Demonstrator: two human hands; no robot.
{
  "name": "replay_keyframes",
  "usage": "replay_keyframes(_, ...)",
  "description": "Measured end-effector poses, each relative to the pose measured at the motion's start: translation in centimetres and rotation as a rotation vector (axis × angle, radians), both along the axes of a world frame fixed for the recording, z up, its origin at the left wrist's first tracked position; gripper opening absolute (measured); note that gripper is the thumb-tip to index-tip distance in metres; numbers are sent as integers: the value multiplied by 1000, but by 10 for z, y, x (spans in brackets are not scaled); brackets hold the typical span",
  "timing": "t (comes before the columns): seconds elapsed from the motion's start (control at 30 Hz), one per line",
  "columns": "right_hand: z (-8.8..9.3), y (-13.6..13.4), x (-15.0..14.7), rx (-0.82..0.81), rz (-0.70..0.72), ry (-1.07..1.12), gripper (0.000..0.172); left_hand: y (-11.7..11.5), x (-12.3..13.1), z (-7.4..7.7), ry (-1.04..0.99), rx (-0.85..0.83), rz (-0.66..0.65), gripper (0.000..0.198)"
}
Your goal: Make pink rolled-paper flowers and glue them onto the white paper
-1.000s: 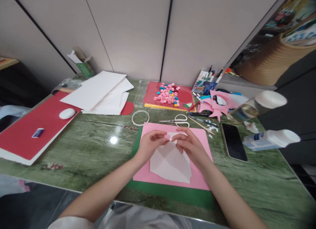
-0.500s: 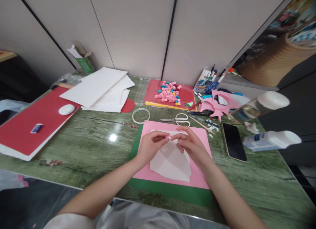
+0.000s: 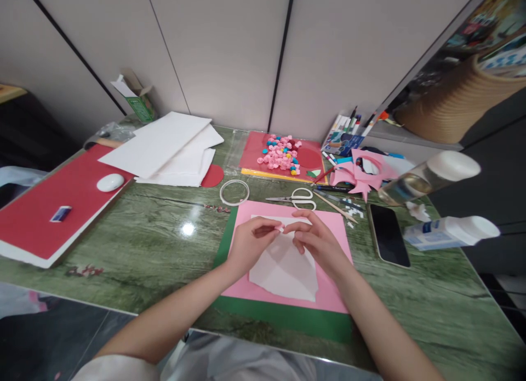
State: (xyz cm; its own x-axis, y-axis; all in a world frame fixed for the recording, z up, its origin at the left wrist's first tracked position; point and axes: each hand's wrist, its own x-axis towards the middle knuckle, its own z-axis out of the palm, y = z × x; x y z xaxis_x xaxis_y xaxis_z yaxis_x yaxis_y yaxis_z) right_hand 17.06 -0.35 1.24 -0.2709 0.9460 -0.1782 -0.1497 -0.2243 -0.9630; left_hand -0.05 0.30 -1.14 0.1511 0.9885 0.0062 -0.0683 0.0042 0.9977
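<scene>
My left hand [image 3: 249, 243] and my right hand [image 3: 316, 238] meet over a pale pink tissue sheet [image 3: 285, 269] that lies on a pink card [image 3: 335, 293], itself on a green sheet [image 3: 287, 318]. Between the fingertips of both hands is a tiny rolled pink paper piece [image 3: 280, 227]; my left thumb and forefinger pinch it, and my right fingertips touch it from the other side. White scissors [image 3: 298, 197] lie just beyond the pink card.
A red tray with several pink and blue paper balls [image 3: 281, 154] sits at the back. A white ring [image 3: 234, 192], white boards [image 3: 164, 148], red board with mouse [image 3: 110, 182], phone [image 3: 388, 233], glue bottles [image 3: 447, 232], pens [image 3: 343, 132] and pink cut-outs [image 3: 359, 173] surround the work area.
Both hands stay over the tissue sheet, fingers shifting slightly on the small pink piece. The view has drifted a little.
</scene>
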Motion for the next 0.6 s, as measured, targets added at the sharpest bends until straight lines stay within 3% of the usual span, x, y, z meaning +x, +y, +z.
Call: replay_keyframes(0.6, 0, -1, 2, -12, 3, 4, 29, -1, -1, -5, 96, 133, 1, 15)
